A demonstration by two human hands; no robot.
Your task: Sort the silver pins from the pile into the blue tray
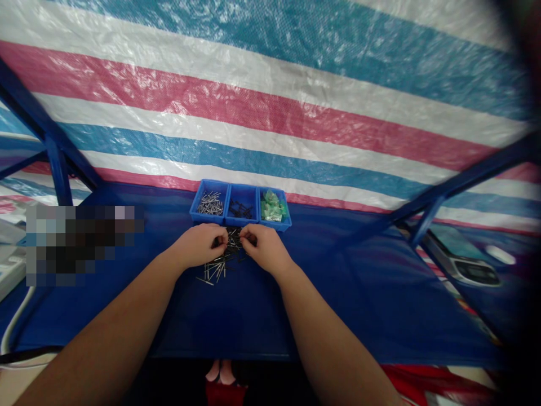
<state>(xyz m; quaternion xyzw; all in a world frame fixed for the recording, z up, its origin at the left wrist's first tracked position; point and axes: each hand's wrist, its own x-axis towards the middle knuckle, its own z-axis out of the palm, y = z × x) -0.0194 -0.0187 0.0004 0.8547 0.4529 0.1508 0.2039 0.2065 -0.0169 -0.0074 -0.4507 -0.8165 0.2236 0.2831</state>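
A loose pile of small metal pins that look like pop rivets (217, 269), some silver and some black, lies on the blue table. My left hand (203, 245) is at the pile's left side, thumb and fingers curled together in a pinch. On the right side, my right hand (266, 248) is closed in the same way over the dark pieces. Whatever is between the fingertips is too small to make out. Just behind the hands stand three joined blue bins (228, 204): silver rivets (210, 203) in the left, black rivets (240, 210) in the middle, green plastic packets (273, 206) in the right.
The blue tabletop (338, 293) extends to both sides. A striped plastic sheet (270, 101) hangs behind it. Blue frame bars (59, 166) rise at both ends. A blurred patch (76, 242) covers something at left; a device like a scale (469, 265) sits at far right.
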